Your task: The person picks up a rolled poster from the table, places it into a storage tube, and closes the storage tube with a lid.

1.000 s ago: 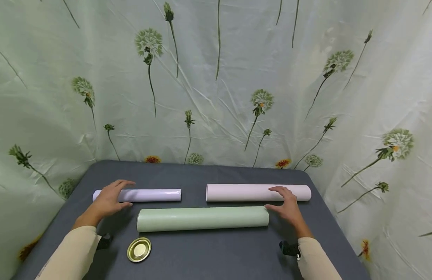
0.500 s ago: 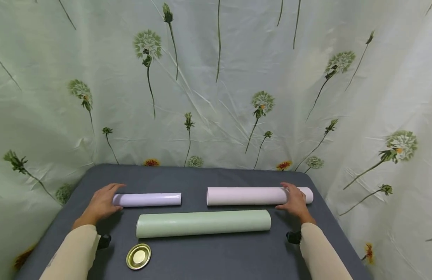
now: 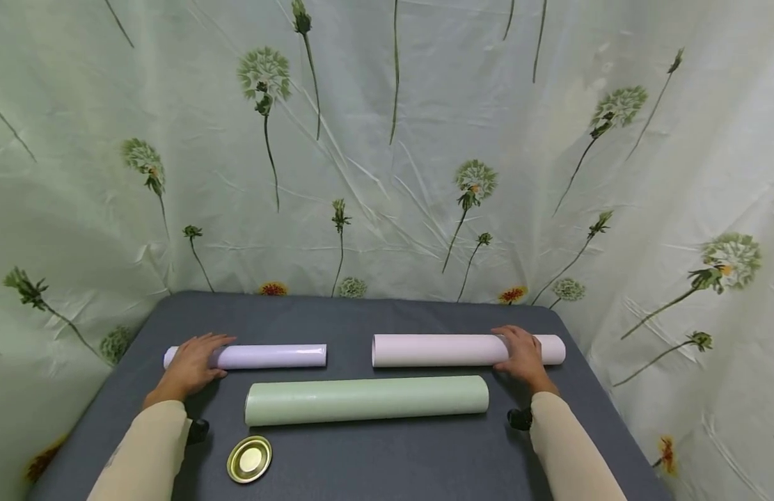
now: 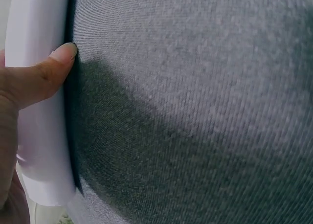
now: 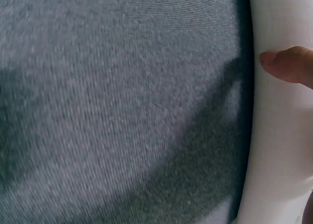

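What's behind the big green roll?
Behind the green roll lie a purple roll, gripped by the left hand, and a pink roll, gripped by the right hand. The green roll's far side is hidden.

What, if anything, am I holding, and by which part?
Left hand grips the lilac roll near its left end; right hand grips the pink roll toward its right end.

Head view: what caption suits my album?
Left hand on a lavender roll, right hand on a pink roll, green roll in front.
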Action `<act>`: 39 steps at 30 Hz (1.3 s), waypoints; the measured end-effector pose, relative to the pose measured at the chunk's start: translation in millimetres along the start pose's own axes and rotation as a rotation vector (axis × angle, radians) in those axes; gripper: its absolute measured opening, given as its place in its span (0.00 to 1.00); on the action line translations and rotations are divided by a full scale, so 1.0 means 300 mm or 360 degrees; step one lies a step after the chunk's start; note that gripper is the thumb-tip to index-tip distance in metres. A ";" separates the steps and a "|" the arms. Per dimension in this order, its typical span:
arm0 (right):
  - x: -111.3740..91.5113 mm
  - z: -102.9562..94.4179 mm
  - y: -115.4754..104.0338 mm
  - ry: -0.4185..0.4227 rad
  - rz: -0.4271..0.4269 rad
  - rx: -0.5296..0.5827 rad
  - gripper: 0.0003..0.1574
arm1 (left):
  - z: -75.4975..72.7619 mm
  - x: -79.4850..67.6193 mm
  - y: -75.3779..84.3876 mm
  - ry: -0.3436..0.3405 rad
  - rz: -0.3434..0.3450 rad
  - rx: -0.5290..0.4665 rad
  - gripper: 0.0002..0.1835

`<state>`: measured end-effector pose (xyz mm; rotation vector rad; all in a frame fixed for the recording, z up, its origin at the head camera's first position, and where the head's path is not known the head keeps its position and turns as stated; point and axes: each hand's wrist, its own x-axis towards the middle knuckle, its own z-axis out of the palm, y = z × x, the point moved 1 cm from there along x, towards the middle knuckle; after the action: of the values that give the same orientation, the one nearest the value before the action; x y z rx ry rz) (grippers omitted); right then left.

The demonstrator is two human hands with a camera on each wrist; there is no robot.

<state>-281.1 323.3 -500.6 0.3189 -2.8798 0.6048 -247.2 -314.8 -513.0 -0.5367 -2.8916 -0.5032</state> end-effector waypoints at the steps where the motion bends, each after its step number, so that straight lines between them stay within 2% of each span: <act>1: 0.001 0.003 0.001 -0.0007 0.0003 -0.0016 0.43 | 0.003 0.001 0.002 0.0015 0.0009 -0.0007 0.30; 5: -0.004 0.007 0.005 -0.0029 0.0036 -0.0061 0.44 | 0.014 0.010 0.006 0.0075 0.0040 -0.0012 0.27; 10: -0.015 0.007 0.010 -0.0023 0.0078 -0.0061 0.44 | 0.022 0.026 0.010 0.0075 0.0018 -0.0021 0.26; 15: -0.011 0.015 -0.002 -0.0030 0.0079 -0.0036 0.43 | 0.022 0.012 0.013 0.0063 -0.0049 -0.0027 0.26; 22: -0.004 0.030 -0.015 -0.0019 0.0089 -0.0038 0.43 | 0.025 -0.005 0.000 0.0083 -0.0081 -0.0061 0.25; 29: -0.001 0.043 -0.022 -0.0035 0.0112 -0.0053 0.42 | 0.017 -0.006 0.003 0.0032 -0.0160 -0.0025 0.23; 33: 0.002 0.049 -0.025 -0.0095 0.0145 -0.0083 0.43 | 0.012 -0.009 0.006 -0.0001 -0.0216 -0.0033 0.23; 39: 0.002 0.049 -0.030 -0.0130 0.0181 -0.0109 0.43 | 0.004 -0.002 0.011 -0.0007 -0.0220 -0.0067 0.23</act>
<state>-281.4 309.1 -510.5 0.1750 -3.0057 0.5209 -245.4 -311.8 -513.2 -0.3452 -2.9419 -0.5841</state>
